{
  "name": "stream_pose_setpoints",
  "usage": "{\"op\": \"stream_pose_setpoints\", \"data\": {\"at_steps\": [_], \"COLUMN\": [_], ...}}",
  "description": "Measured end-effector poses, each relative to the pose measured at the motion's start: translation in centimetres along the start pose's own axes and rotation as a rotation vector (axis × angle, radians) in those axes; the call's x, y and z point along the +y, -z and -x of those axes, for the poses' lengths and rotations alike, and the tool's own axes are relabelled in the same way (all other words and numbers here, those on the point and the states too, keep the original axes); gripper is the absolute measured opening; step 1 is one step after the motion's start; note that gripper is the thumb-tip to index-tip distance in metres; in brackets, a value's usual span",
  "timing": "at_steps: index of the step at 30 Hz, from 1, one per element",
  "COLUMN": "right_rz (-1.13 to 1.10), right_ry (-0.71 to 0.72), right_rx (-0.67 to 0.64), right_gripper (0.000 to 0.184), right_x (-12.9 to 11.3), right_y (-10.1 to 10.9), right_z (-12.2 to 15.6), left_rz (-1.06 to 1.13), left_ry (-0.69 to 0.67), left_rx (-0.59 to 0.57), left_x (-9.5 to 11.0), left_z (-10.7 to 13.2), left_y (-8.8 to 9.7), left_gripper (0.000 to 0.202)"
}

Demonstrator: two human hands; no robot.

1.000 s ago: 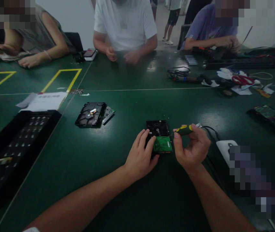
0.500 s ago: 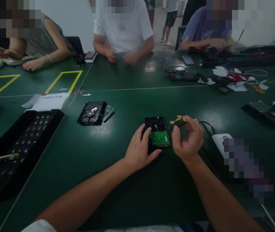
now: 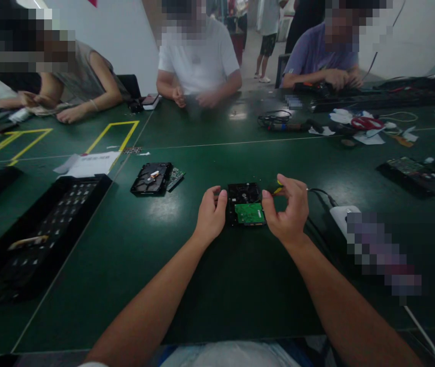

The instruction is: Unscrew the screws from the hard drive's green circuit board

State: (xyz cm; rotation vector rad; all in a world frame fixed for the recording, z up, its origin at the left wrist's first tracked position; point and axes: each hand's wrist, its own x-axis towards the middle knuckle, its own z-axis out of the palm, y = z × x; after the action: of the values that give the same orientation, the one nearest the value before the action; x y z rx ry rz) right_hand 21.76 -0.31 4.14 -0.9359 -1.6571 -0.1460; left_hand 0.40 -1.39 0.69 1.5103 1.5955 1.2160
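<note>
A black hard drive lies on the table in front of me, with a green circuit board on its near half. To its left, close to the edge, is my left hand, half curled with a gap between thumb and fingers, and nothing visible in it. At the right edge, my right hand grips a screwdriver with a yellow and dark green handle, mostly hidden by the fingers. Whether its tip touches the drive I cannot tell.
Left of the hands, another black hard drive rests against a loose circuit board. A long black tray stands farther left. A white device with a cable lies right. People sit across the green table.
My left hand has lifted off the drive and shifted to its left side. My right hand has turned and come closer to the drive's right edge, hiding more of the screwdriver handle.
</note>
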Motion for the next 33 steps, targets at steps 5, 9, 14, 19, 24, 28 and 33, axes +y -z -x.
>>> {"op": "stream_pose_setpoints", "data": {"at_steps": [5,9,14,19,24,28,33], "right_rz": [0.016,-0.044,-0.032,0.016,-0.031,0.01,-0.051], "right_ry": [0.005,-0.036,-0.039,0.008,-0.012,0.004,-0.022], "right_rx": [0.007,-0.014,-0.007,-0.012,-0.041,-0.008,-0.055], "right_gripper": [0.052,0.05,0.051,0.049,0.053,0.049,0.048], "right_x": [0.3,0.8,0.3,-0.5,-0.3,-0.3,-0.1], "right_y": [0.1,0.0,0.1,0.3,0.1,0.1,0.1], "right_z": [0.0,0.2,-0.1,-0.5,-0.5,-0.6,-0.5], "left_rz": [-0.047,-0.049,-0.058,-0.104,-0.122,-0.124,-0.145], "left_ry": [-0.137,-0.195,-0.234,-0.309,-0.363,-0.376,-0.372], "left_rx": [0.015,0.009,0.017,0.004,-0.005,-0.015,-0.026], "left_x": [-0.4,-0.3,-0.4,-0.1,0.0,-0.3,-0.2], "left_z": [0.8,1.3,1.2,1.1,1.3,1.3,1.2], "left_y": [-0.1,0.1,0.0,0.0,0.1,-0.1,0.0], "left_gripper": [0.04,0.037,0.031,0.026,0.023,0.025,0.024]}}
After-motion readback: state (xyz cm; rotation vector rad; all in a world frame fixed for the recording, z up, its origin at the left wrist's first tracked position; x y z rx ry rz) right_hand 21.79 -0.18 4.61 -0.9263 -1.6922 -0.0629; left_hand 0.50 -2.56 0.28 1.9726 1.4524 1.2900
